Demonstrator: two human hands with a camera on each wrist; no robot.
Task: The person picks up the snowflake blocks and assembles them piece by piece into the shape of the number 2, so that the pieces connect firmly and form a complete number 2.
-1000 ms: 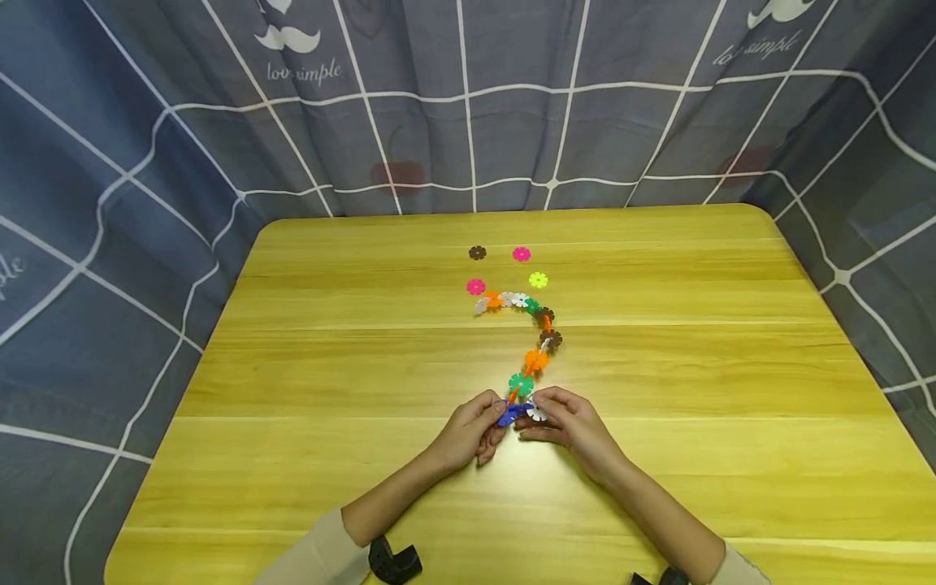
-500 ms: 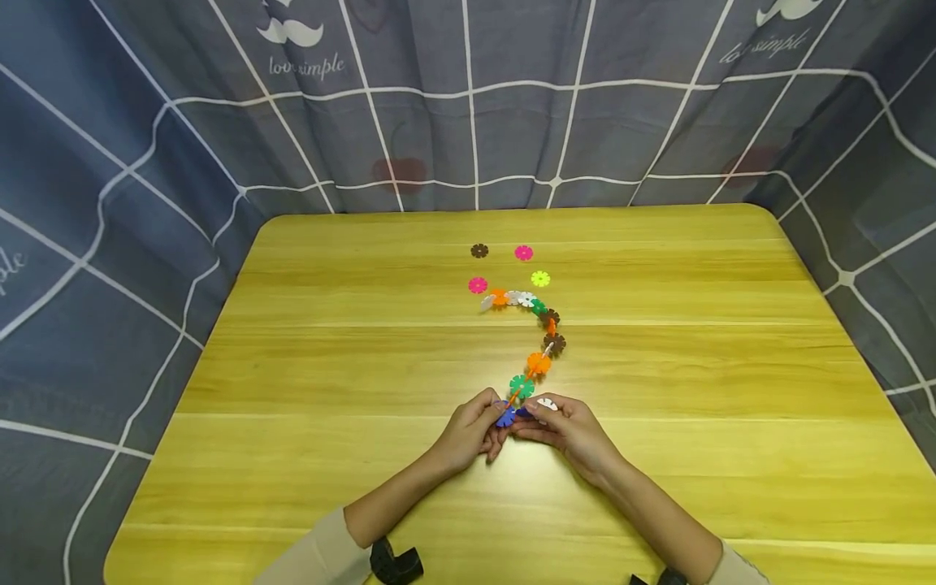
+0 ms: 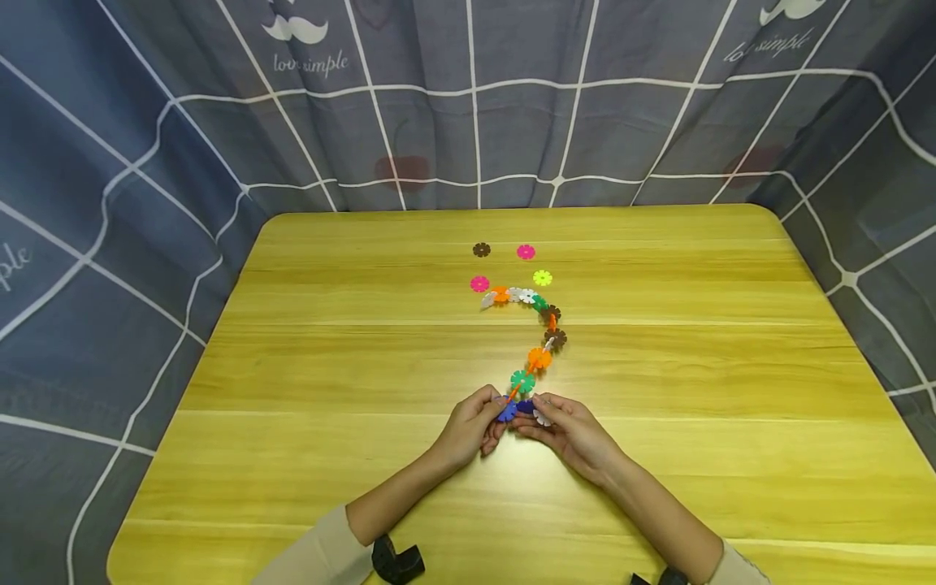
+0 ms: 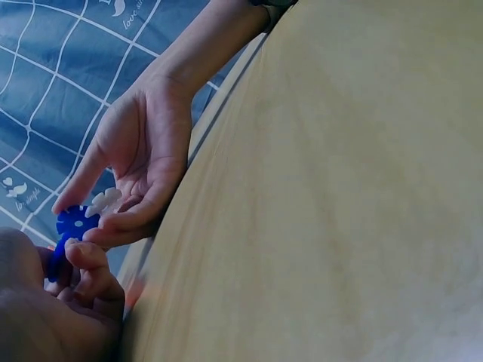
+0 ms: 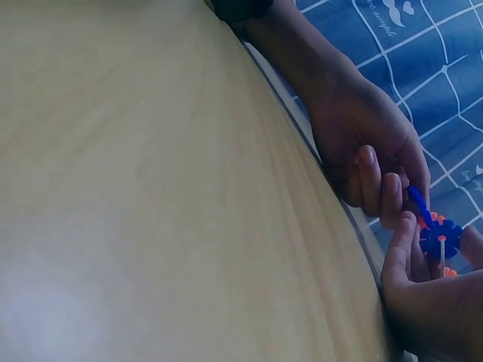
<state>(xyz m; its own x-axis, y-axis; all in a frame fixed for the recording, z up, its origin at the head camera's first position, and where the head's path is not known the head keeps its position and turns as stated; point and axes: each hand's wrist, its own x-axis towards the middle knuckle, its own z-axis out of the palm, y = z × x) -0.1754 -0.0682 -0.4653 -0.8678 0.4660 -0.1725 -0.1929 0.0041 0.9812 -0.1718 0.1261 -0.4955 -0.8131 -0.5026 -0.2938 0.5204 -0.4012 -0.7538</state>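
A curved chain of notched, flower-shaped interlocking discs lies on the table, its near end between the two hands. My left hand (image 3: 464,426) pinches a blue interlocking disc (image 3: 507,413) at this end between thumb and fingers. Joined to it at an angle is a second blue disc (image 4: 73,220), which my right hand (image 3: 581,431) pinches by its edge. A white disc (image 4: 103,201) is slotted onto that second one, partly covered by the right fingers in the head view. Beyond the hands the chain runs through a green disc (image 3: 522,381) and an orange disc (image 3: 539,358).
Past the chain's far end lie loose discs: a brown disc (image 3: 481,250), two pink ones, including a pink disc (image 3: 526,252), and a yellow-green disc (image 3: 543,278). A grey checked curtain (image 3: 424,122) hangs around the back and sides of the wooden table (image 3: 329,357).
The white disc by the right fingers has tilted and shifted, now showing lower beneath the thumb. Both hands keep their places, and the chain has stirred slightly.
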